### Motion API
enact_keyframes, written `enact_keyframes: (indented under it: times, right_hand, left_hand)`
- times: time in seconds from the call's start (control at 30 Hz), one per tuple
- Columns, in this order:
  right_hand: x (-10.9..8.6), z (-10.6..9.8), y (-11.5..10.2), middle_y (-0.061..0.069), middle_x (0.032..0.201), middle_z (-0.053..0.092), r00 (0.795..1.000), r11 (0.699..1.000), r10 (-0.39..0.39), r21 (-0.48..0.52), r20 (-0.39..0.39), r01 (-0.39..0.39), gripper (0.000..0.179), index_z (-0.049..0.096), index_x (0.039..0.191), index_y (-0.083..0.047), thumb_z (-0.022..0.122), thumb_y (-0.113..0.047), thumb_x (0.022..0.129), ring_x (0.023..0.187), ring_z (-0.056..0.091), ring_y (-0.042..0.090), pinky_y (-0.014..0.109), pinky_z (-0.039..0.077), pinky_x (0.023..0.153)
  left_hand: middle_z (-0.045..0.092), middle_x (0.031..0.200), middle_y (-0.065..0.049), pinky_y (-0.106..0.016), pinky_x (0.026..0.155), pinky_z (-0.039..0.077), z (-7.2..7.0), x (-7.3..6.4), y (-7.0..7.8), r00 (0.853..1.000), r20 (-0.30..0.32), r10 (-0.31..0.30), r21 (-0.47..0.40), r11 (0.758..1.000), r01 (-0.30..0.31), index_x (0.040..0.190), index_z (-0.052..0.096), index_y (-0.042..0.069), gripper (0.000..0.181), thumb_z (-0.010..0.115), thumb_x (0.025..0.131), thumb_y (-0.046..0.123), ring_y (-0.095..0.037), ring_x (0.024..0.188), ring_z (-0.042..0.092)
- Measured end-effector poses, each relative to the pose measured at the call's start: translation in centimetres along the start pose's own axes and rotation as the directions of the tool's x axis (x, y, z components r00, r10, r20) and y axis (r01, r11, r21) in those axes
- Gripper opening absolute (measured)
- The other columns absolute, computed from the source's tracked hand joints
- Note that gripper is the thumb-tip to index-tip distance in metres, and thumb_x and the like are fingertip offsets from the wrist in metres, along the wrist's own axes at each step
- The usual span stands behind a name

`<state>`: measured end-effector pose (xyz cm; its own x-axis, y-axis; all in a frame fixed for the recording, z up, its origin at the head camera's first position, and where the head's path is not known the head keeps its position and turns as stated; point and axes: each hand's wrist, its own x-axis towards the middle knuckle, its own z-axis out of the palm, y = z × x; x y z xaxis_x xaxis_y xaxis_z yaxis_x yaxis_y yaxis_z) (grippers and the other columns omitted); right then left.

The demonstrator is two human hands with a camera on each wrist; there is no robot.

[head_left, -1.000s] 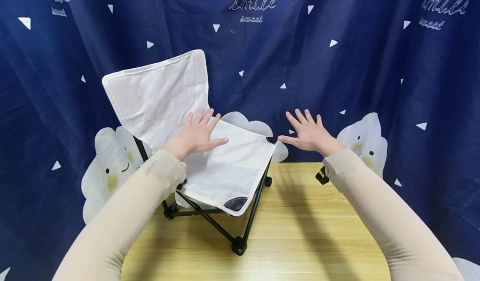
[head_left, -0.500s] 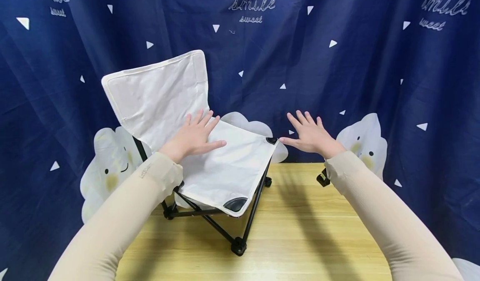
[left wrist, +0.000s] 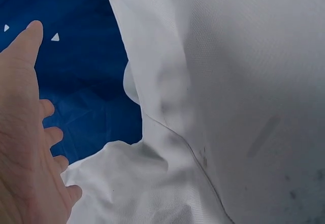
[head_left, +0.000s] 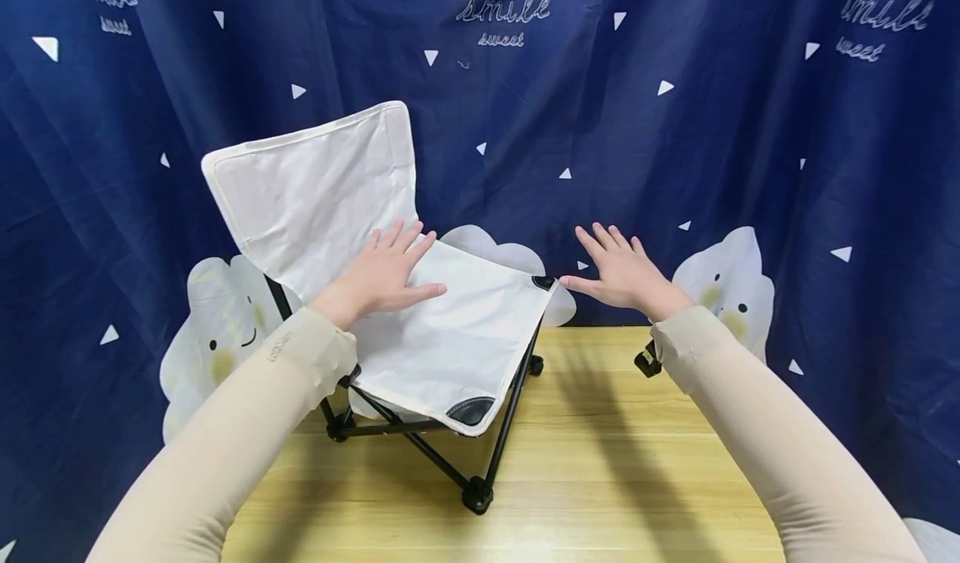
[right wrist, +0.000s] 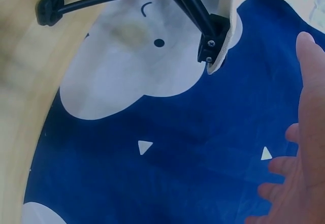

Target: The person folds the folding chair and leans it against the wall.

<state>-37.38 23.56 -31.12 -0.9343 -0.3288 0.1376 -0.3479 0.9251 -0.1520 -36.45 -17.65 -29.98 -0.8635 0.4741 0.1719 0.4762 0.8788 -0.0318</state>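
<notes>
A folding chair (head_left: 450,321) with white fabric and black tube legs stands unfolded on the wooden tabletop, its backrest (head_left: 322,188) to the left. My left hand (head_left: 382,275) is spread above the seat, fingers straight and holding nothing. In the left wrist view that hand (left wrist: 20,132) appears beside the white fabric, with a gap between. My right hand (head_left: 622,271), also spread with straight fingers, is to the right of the seat's far corner. Its thumb tip lines up with that corner in the head view; the right wrist view shows the hand (right wrist: 310,132) apart from the chair.
A dark blue curtain (head_left: 510,129) with white clouds and triangles hangs behind the wooden tabletop (head_left: 570,463). A small black object (head_left: 647,361) shows beside my right sleeve. Black feet (head_left: 477,494) of the chair rest on the wood.
My left hand has drifted slightly to the left and toward me. The right hand has barely shifted, and the chair stays where it was.
</notes>
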Motion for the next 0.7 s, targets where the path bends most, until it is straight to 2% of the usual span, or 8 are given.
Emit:
enact_keyframes:
  times: [0.43,0.7]
  right_hand:
    - [0.08,0.61,0.49,0.023,0.182,0.012,1.000,1.000,-0.014,0.004,-0.021,0.014,0.102,0.018,0.176,-0.015,0.057,-0.073,0.102,0.168,0.008,0.048,0.072,0.006,0.133]
    - [-0.14,0.57,0.61,0.024,0.181,0.014,0.999,0.999,-0.039,0.001,-0.031,0.039,0.101,0.019,0.175,-0.014,0.059,-0.070,0.102,0.168,0.012,0.049,0.070,0.010,0.134]
  left_hand:
    - [0.013,0.183,-0.016,-0.067,0.135,0.007,-0.39,-0.61,-0.07,1.000,-0.003,0.018,0.001,1.000,-0.018,0.176,0.020,0.018,0.099,0.051,0.101,0.077,-0.044,0.170,0.006]
    - [0.017,0.183,-0.015,-0.065,0.136,0.010,-0.49,-0.82,-0.01,0.999,-0.024,0.042,-0.014,0.999,-0.042,0.175,0.023,0.017,0.099,0.054,0.101,0.075,-0.042,0.170,0.009]
